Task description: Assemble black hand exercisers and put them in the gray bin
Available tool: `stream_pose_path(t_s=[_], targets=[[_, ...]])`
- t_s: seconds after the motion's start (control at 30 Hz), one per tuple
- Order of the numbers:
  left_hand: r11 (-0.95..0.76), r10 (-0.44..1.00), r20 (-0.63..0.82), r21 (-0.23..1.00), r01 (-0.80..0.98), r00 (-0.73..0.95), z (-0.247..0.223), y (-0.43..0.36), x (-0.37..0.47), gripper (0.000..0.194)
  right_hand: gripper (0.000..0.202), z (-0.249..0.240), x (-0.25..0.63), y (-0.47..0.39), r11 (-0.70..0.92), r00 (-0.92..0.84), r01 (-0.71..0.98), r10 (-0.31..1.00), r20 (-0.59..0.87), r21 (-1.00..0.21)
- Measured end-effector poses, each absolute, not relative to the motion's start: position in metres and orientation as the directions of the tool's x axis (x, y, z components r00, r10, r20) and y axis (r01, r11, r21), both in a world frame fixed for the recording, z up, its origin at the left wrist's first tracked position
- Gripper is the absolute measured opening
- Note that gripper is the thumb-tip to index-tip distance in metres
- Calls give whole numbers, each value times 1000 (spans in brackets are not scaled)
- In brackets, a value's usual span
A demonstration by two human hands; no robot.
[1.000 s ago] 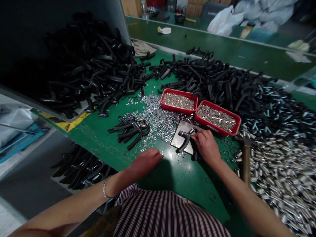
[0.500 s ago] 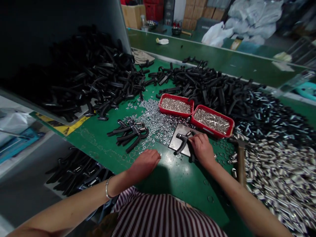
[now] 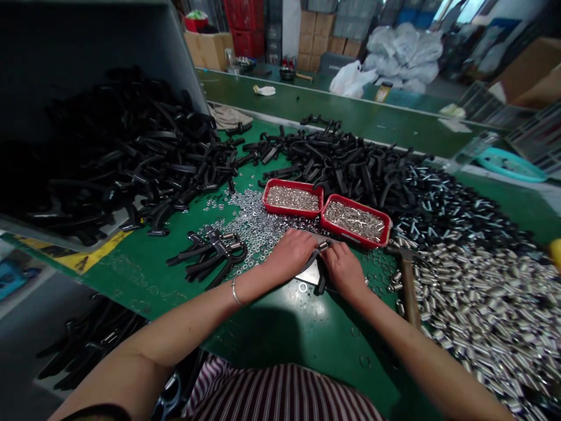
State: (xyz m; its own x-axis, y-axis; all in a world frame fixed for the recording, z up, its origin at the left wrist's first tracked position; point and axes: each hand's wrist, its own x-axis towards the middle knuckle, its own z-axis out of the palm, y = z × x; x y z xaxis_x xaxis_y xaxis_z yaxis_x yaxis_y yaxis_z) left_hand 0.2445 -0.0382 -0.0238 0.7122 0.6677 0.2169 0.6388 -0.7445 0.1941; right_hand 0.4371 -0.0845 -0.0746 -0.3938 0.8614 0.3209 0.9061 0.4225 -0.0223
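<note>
Over the metal plate [image 3: 310, 273], a black spring hand grip [image 3: 322, 279] is between my two hands, its metal spring end showing beside my fingers. My left hand [image 3: 291, 252] is closed around its left side near the top, the fingertips partly hidden. Close on the right, my right hand [image 3: 345, 268] pinches the grip's other side. Several similar hand grips with springs [image 3: 213, 254] lie piled left of my left forearm. Small shiny nuts or washers [image 3: 254, 225] are scattered just beyond my left hand, and one metal ring [image 3: 302, 287] lies by the plate.
Two red trays [image 3: 322, 204] of small metal parts sit behind the plate. A hammer [image 3: 409, 292] lies to the right, beside heaped metal cylinders [image 3: 486, 292]. Black handles [image 3: 342, 161] are piled behind, and more fill a tilted grey bin [image 3: 188, 76] at left.
My left hand has moved right and forward from the bench onto the hand grip. My right hand still holds it. The camera view has shifted somewhat.
</note>
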Motion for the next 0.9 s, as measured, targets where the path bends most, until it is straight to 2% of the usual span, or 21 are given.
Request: stream_pose_path(t_s=[0.1,0.2,0.27,0.37,0.43,0.5,0.63,0.77,0.9], targets=[[-768,640,189,137,625,745,-33,-26,257,25,27,-73,435,-84,433,-409,901,867,283,-23],[-797,603,182,86,598,777,-40,-20,263,24,26,-73,436,-84,436,-394,895,872,292,-95],[-815,576,187,51,577,796,-43,-18,264,23,23,-74,438,-83,393,-326,902,893,310,-182],[-838,539,179,9,546,823,-47,-17,266,23,16,-74,443,-78,308,-200,873,933,298,-378],[-852,515,168,-14,524,841,-48,-16,267,24,14,-74,447,-75,277,-161,819,952,262,-503],[-865,489,159,-43,500,858,-49,-16,268,26,11,-73,450,-72,267,-159,770,960,231,-580],[-894,421,138,-105,435,897,-50,-16,269,29,8,-73,456,-73,290,-198,722,956,215,-629],[-925,344,102,-136,356,933,-48,-19,270,32,19,-68,465,-83,299,-165,679,952,257,-671],[-944,291,61,-146,297,955,-46,-18,272,31,18,-60,492,-104,234,-87,742,963,255,-629]])
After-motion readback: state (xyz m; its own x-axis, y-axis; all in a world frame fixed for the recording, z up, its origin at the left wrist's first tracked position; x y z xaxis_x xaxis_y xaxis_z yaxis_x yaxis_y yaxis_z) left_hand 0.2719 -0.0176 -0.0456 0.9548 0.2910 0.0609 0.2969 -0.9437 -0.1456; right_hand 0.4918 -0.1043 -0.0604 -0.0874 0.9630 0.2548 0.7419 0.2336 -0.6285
